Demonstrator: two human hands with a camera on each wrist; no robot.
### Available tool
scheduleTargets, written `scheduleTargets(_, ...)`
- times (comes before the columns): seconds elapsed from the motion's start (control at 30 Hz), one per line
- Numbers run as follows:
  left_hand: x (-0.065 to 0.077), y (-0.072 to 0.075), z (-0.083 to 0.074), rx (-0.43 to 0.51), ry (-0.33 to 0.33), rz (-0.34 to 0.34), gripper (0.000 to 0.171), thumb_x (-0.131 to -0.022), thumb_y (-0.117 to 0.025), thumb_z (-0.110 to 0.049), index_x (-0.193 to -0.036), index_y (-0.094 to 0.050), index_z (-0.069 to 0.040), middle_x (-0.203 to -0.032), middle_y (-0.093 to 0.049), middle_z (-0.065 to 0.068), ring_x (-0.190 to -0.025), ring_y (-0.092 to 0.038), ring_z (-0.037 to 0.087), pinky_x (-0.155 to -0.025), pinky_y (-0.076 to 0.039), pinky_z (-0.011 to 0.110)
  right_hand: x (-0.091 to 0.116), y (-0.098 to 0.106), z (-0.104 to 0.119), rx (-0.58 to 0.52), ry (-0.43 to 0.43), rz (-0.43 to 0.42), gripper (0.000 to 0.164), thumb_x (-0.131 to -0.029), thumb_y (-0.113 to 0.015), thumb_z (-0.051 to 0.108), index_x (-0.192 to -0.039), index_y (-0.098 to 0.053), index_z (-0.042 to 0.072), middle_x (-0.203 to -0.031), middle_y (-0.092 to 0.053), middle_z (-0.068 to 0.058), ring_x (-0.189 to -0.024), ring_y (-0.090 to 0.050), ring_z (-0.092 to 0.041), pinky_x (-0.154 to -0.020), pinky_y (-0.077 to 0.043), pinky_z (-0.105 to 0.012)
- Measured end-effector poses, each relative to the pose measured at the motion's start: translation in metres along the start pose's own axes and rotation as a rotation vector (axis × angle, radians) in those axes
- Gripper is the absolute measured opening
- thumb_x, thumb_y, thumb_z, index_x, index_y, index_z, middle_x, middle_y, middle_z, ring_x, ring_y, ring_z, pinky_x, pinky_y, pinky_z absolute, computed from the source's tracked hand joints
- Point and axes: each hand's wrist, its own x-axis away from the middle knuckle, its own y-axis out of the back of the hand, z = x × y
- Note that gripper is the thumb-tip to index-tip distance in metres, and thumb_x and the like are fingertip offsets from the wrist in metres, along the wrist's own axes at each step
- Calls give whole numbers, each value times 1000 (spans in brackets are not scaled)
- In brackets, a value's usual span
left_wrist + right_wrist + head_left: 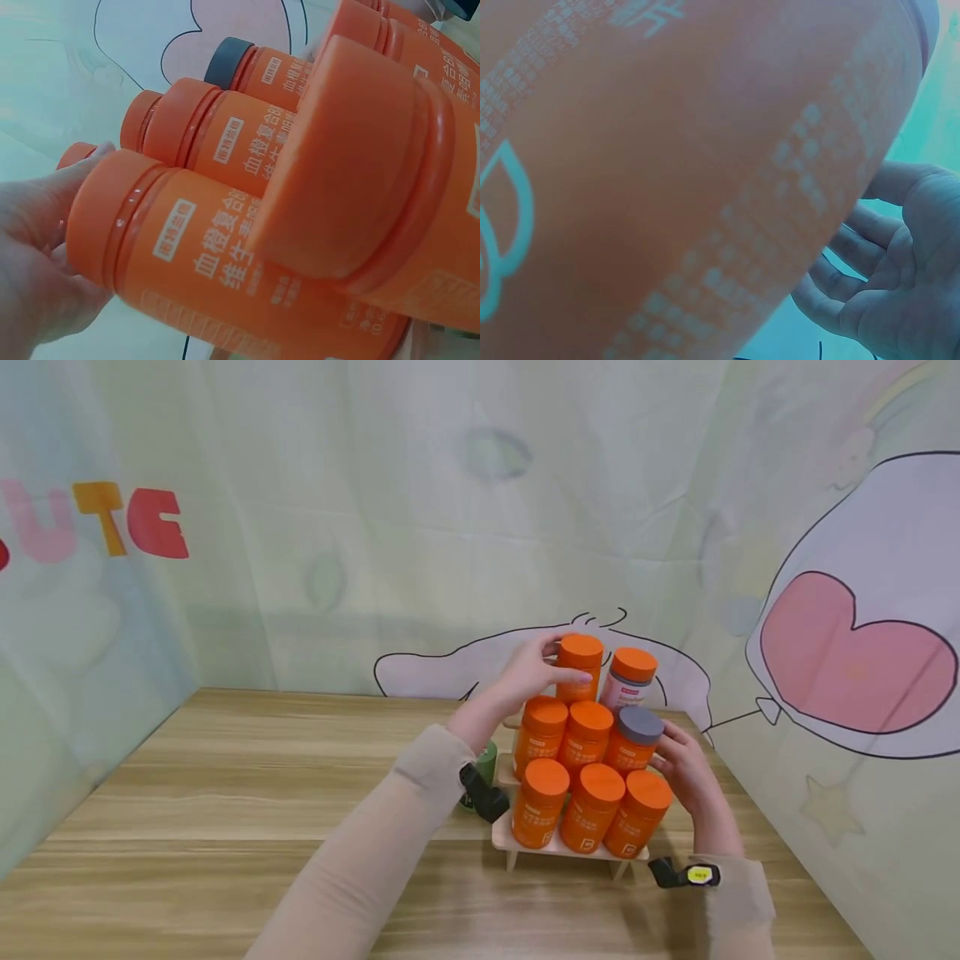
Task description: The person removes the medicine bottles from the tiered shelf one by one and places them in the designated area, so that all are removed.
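My left hand (531, 672) holds an orange supplement bottle (579, 683) at the back left of the top tier, thumb across its front and fingers behind. In the left wrist view, nearer orange bottles hide part of that hold. At the right end of the middle tier, my right hand (686, 768) is beside an orange bottle with a grey lid (637, 731), its fingertips reaching behind the side. The right wrist view shows loosely bent, spread fingers (862, 247) past a large, close orange bottle (705, 165).
A wooden tiered rack (504, 837) carries several orange-lidded bottles in three rows. A pale bottle with an orange lid (628, 681) stands at the top right. Left of the rack is a green container (487, 762), partly behind my wrist. Printed curtains (337, 568) border the wooden table (225, 777).
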Motion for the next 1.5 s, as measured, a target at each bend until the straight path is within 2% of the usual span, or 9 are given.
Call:
scheduleTargets(0.27,11,15,1,84,-42,-146,71,-84,-78,-14,-146,-43,-13,-141,-55,8,-126,-55,28,-106,-47,41,1,0,2,-11,-7,0,27,-105,-43,22,-97,-64,38,-100,-62,20,-97,-57,1,-83,-51,-17)
scheduleTargets(0.47,23,30,10,128,-115,-274,68,-83,-78,-12,-144,-46,-11,-136,-59,9,-122,-58,27,-103,-49,40,1,-1,2,-16,-7,6,28,-105,-43,22,-96,-64,38,-99,-62,21,-97,-58,1,-83,-51,-17)
scheduleTargets(0.67,38,46,21,183,-145,-400,68,-82,-79,-12,-142,-49,-12,-134,-61,8,-122,-58,26,-105,-48,41,0,0,1,-5,-4,11,27,-105,-43,23,-97,-64,38,-100,-62,21,-98,-57,1,-84,-51,-17)
scheduleTargets(0.9,58,64,32,180,-141,-481,68,-80,-80,-9,-142,-50,-13,-134,-60,10,-123,-57,26,-105,-47,41,-1,1,1,-5,-16,15,25,-105,-44,24,-98,-63,39,-101,-62,22,-98,-57,1,-84,-51,-17)
scheduleTargets(1.1,71,70,45,171,-95,-545,70,-79,-81,-7,-141,-50,-11,-137,-58,10,-125,-56,28,-108,-44,41,1,3,1,6,-27,14,24,-105,-43,25,-99,-62,39,-102,-61,22,-99,-57,2,-85,-50,-17)
scheduleTargets(1.33,85,71,55,172,-54,-562,72,-79,-80,-5,-143,-48,-10,-139,-56,11,-129,-52,28,-111,-42,43,1,3,0,-1,-30,14,25,-105,-43,25,-99,-62,40,-100,-62,22,-98,-57,1,-85,-50,-17)
scheduleTargets(1.5,93,73,63,134,-17,-565,73,-79,-80,-3,-144,-46,-7,-142,-53,13,-131,-50,31,-112,-40,46,1,3,0,5,-25,25,25,-105,-43,25,-100,-62,40,-101,-61,22,-99,-57,1,-86,-50,-17)
